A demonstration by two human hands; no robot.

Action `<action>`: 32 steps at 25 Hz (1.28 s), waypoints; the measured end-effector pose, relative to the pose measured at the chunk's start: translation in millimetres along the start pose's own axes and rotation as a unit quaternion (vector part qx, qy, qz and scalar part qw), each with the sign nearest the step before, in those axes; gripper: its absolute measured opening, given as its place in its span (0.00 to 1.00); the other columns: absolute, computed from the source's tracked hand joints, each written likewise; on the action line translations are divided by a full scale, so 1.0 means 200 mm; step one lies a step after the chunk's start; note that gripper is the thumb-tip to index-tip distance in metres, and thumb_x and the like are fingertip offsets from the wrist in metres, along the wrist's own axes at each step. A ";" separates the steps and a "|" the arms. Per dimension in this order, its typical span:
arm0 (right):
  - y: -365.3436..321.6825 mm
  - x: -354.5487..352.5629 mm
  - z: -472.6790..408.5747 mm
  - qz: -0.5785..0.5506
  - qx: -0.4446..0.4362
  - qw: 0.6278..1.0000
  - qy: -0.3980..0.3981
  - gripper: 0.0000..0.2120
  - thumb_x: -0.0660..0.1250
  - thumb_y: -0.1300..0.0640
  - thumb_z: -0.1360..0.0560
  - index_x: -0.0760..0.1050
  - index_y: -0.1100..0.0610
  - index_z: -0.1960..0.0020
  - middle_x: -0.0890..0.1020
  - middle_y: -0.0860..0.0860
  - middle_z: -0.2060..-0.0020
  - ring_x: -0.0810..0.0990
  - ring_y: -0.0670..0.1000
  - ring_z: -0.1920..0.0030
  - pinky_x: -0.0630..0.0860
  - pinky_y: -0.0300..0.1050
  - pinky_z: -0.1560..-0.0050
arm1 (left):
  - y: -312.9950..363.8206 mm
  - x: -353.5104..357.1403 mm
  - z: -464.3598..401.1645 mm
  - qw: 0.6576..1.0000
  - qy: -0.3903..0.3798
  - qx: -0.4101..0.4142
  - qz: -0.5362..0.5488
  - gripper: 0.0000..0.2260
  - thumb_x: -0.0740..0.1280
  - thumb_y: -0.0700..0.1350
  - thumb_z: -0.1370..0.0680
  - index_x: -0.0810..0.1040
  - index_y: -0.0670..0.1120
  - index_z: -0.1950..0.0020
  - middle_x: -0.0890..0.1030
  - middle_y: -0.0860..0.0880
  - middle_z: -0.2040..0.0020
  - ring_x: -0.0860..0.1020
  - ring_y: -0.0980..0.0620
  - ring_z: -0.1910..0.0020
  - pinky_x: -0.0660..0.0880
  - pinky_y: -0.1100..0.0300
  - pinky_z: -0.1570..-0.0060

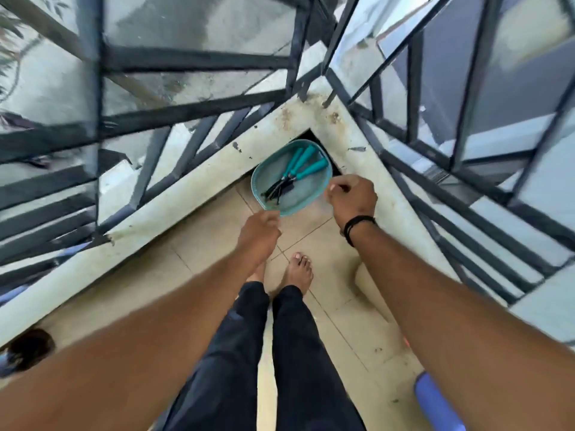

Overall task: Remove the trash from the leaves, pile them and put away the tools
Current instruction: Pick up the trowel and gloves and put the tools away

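Both hands are on the teal tray (268,178) here in the balcony corner. The left hand (259,227) grips its near rim, fingers curled under; the right hand (353,195) pinches the right rim. Inside lie the garden tools (298,169), three teal handles that I count, dark metal ends bunched together. No readable writing anywhere. The tray sits close to the concrete ledge (193,194) where two runs of dark railing (174,113) meet. Tiled floor (336,293) lies open behind, two bare feet on it.
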State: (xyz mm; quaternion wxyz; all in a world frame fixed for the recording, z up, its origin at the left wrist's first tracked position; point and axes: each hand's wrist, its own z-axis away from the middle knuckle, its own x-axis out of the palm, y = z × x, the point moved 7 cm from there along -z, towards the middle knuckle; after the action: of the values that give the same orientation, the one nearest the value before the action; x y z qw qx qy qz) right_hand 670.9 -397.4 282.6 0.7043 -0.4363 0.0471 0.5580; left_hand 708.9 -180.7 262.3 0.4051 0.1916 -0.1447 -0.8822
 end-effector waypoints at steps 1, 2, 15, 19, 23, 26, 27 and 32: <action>-0.09 -0.09 0.16 -0.012 -0.006 1.000 -0.021 0.08 0.67 0.62 0.25 0.82 0.52 0.56 0.86 0.52 0.61 0.86 0.53 0.56 0.83 0.56 0.48 | 0.03 -0.04 0.16 1.000 0.001 0.003 0.013 0.15 0.66 0.36 0.22 0.81 0.49 0.38 0.83 0.48 0.40 0.82 0.49 0.45 0.78 0.50 0.42; -0.19 -0.20 0.32 -0.013 -0.015 0.999 -0.041 0.06 0.68 0.61 0.25 0.82 0.52 0.56 0.86 0.51 0.63 0.86 0.52 0.58 0.83 0.56 0.50 | 0.09 -0.10 0.37 1.000 -0.008 0.008 0.024 0.14 0.67 0.38 0.23 0.82 0.47 0.38 0.84 0.48 0.42 0.82 0.49 0.47 0.79 0.50 0.43; -0.88 -0.75 1.77 0.056 -0.211 0.926 -0.309 0.10 0.68 0.59 0.21 0.79 0.66 0.57 0.82 0.53 0.67 0.79 0.51 0.67 0.76 0.48 0.63 | -0.43 -0.89 2.26 0.970 0.227 0.031 0.078 0.03 0.70 0.41 0.21 0.82 0.49 0.50 0.84 0.48 0.56 0.83 0.45 0.55 0.74 0.58 0.60; -0.86 -0.50 2.12 0.148 -0.257 0.858 -0.420 0.10 0.67 0.60 0.21 0.78 0.61 0.61 0.82 0.53 0.67 0.78 0.50 0.68 0.74 0.49 0.63 | -0.95 -0.81 2.71 0.899 0.347 -0.024 0.267 0.06 0.67 0.41 0.18 0.80 0.46 0.42 0.84 0.47 0.49 0.82 0.46 0.51 0.75 0.56 0.57; -0.79 -0.22 2.58 0.254 -0.323 0.753 -0.514 0.12 0.67 0.60 0.20 0.77 0.56 0.63 0.82 0.53 0.66 0.77 0.50 0.68 0.73 0.47 0.62 | -1.48 -0.52 3.02 0.789 0.437 -0.070 0.426 0.07 0.69 0.44 0.19 0.82 0.46 0.42 0.85 0.46 0.49 0.84 0.46 0.50 0.76 0.55 0.55; -0.63 0.02 3.05 0.312 -0.363 0.679 -0.557 0.10 0.68 0.60 0.21 0.77 0.56 0.61 0.83 0.54 0.64 0.78 0.51 0.68 0.73 0.47 0.63 | -1.89 -0.23 3.26 0.693 0.485 -0.105 0.523 0.06 0.69 0.44 0.20 0.82 0.47 0.43 0.85 0.48 0.49 0.84 0.48 0.52 0.76 0.54 0.56; -0.58 0.10 3.19 0.322 -0.373 0.660 -0.567 0.09 0.68 0.59 0.21 0.78 0.56 0.60 0.83 0.54 0.65 0.78 0.51 0.68 0.74 0.46 0.63 | -1.98 -0.14 3.31 0.672 0.493 -0.113 0.541 0.06 0.69 0.43 0.19 0.81 0.47 0.43 0.85 0.48 0.50 0.84 0.48 0.52 0.76 0.54 0.55; 0.06 0.39 4.03 0.409 -0.423 0.499 -0.636 0.07 0.68 0.60 0.23 0.80 0.55 0.59 0.84 0.55 0.64 0.80 0.52 0.67 0.76 0.46 0.64 | -2.60 0.48 3.57 0.510 0.505 -0.197 0.667 0.05 0.64 0.40 0.17 0.80 0.47 0.47 0.85 0.46 0.52 0.82 0.47 0.57 0.75 0.55 0.57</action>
State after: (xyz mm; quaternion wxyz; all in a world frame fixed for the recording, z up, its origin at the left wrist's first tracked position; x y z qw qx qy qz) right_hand 350.8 198.0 727.9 -0.0314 -0.1411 -0.4819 0.8642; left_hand -16.1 144.4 660.6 0.9064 0.3669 0.1770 -0.1115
